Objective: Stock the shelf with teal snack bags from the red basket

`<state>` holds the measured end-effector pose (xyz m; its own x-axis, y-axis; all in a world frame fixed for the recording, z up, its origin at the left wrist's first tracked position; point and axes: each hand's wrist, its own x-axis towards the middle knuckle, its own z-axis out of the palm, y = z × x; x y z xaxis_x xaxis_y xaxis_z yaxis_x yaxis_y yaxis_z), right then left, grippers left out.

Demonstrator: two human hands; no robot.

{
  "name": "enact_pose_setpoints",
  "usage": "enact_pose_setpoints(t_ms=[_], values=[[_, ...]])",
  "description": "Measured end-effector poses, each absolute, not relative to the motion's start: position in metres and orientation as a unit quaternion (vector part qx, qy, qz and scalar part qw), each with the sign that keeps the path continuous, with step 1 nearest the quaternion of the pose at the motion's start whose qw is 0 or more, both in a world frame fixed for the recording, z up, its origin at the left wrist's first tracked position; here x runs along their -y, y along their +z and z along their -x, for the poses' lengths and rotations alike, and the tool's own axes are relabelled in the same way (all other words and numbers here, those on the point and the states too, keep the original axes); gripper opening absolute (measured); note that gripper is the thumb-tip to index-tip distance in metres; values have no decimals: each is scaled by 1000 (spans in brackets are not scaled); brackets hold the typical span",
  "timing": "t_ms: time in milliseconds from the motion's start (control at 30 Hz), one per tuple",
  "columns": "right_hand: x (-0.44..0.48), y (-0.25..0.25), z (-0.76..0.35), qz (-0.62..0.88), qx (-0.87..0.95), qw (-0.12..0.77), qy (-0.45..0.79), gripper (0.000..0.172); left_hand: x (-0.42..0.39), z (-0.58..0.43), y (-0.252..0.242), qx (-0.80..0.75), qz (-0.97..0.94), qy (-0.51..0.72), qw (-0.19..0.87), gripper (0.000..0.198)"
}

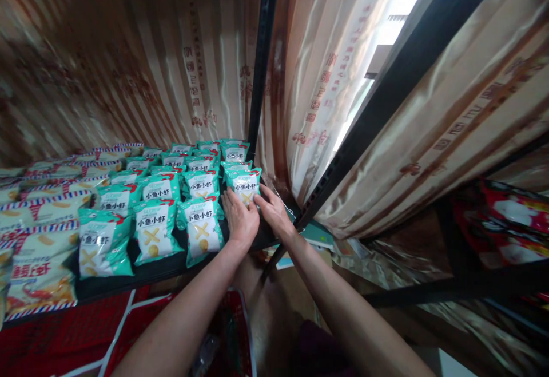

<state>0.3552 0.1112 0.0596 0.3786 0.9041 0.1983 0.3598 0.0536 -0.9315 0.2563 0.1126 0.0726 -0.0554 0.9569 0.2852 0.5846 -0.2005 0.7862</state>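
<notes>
A teal and white snack bag [243,180] stands at the right end of the black shelf, held between my two hands. My left hand [241,217] lies along its lower left side, fingers pointing forward and close together. On the bag's lower right edge my right hand [274,211] presses with its thumb and curved fingers. Left of my left hand is a matching snack bag [201,229], the front one of its row. Several more such bags stand in rows behind and to the left, facing me. The bottom of the held bag is partly hidden by my hands.
Cream snack bags with striped edges [45,268] fill the shelf's left part. A black upright post [259,62] rises behind, and a thicker one [377,108] slants at right. Patterned curtains [171,62] hang behind. Below is a red basket [242,331]; red packages [514,222] lie at right.
</notes>
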Motion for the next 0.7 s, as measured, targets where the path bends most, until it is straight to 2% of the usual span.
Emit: enact_pose_setpoints(t_ms=[167, 367, 533, 700], values=[[-121, 65, -355, 603, 474, 565, 303, 48, -114, -259, 74, -606, -642, 407, 236, 67], [-132, 70, -350, 536, 500, 586, 346, 39, -111, -261, 74, -600, -638, 412, 253, 72], [-138, 72, -349, 554, 496, 580, 332, 31, -112, -260, 80, -602, -630, 404, 278, 72], [-135, 77, -349, 561, 505, 577, 311, 31, -112, -260, 81, -601, -620, 405, 299, 73]])
